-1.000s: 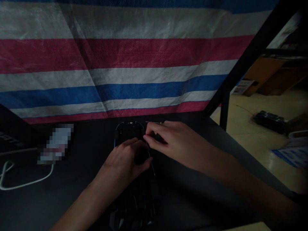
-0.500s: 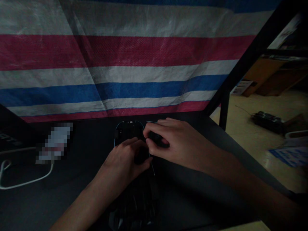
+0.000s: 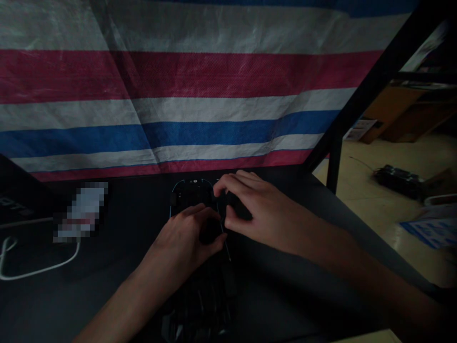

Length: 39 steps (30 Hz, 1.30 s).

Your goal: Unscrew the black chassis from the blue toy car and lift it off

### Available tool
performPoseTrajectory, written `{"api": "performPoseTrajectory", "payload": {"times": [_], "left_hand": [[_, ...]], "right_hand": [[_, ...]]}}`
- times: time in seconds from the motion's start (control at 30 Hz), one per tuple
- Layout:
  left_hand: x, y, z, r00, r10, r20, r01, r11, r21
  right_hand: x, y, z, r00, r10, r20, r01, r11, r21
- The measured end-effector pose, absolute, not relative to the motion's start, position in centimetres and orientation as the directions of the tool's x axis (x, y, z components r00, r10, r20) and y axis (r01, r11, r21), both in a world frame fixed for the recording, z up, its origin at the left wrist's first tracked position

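A long black device [image 3: 194,193] with a thin blue edge lies on the dark table, pointing away from me; its kind is hard to make out in the dim light. It looks like a model car's chassis, with ribbed parts at its near end. Across its middle rests my left hand [image 3: 189,233], fingers curled over it and thumb at its right edge. My right hand [image 3: 250,202] hovers at the far right side of the device, its thumb and index finger apart. Between these fingers it is dark, and nothing there can be clearly told.
A striped plastic sheet [image 3: 214,76] hangs behind the table [image 3: 117,267]. On the left lie a blurred-out phone [image 3: 84,207] and a white cable [image 3: 43,274]. A dark box [image 3: 21,195] stands at the far left. Right of the table, a black object [image 3: 396,181] lies on the floor.
The thumb and index finger of my right hand, closed together before, have spread apart, and that hand has shifted slightly right. My left hand and the black device have stayed put.
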<state>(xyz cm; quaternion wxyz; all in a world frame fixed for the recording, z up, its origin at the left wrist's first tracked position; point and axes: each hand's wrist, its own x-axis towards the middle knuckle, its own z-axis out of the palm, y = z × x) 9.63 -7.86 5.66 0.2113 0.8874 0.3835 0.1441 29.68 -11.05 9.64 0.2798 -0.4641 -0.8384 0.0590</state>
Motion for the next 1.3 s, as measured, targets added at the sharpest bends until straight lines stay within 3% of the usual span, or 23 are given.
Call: {"api": "performPoseTrajectory", "payload": {"times": [0.13, 0.7, 0.8, 0.9, 1.07, 1.17, 1.3], "left_hand": [[9.53, -7.87, 5.65, 0.660, 0.746, 0.095, 0.624, -0.614, 0.484], [9.69, -8.03, 5.65, 0.659, 0.744, 0.106, 0.617, -0.616, 0.490], [9.62, -7.98, 5.60, 0.668, 0.737, 0.105, 0.610, -0.622, 0.490], [9.58, -7.91, 5.56, 0.669, 0.734, 0.117, 0.610, -0.632, 0.478], [9.57, -7.85, 5.59, 0.664, 0.741, 0.101, 0.618, -0.619, 0.484], [9.54, -7.82, 5.45, 0.675, 0.728, 0.119, 0.592, -0.631, 0.502], [9.50, -7.76, 5.33, 0.668, 0.735, 0.119, 0.599, -0.626, 0.500]], "right_hand": [[29.85, -11.06, 9.77, -0.368, 0.850, 0.377, 0.798, 0.497, -0.342], [29.77, -11.35, 9.71, -0.365, 0.846, 0.388, 0.810, 0.494, -0.315], [29.71, -11.40, 9.67, -0.301, 0.880, 0.368, 0.865, 0.414, -0.283], [29.74, -11.27, 9.61, -0.354, 0.846, 0.400, 0.822, 0.485, -0.299], [29.81, -11.15, 9.63, -0.397, 0.816, 0.420, 0.845, 0.503, -0.179], [29.50, -11.31, 9.70, -0.462, 0.773, 0.435, 0.802, 0.574, -0.169], [29.03, -11.43, 9.56, -0.384, 0.809, 0.446, 0.854, 0.495, -0.163]]}}
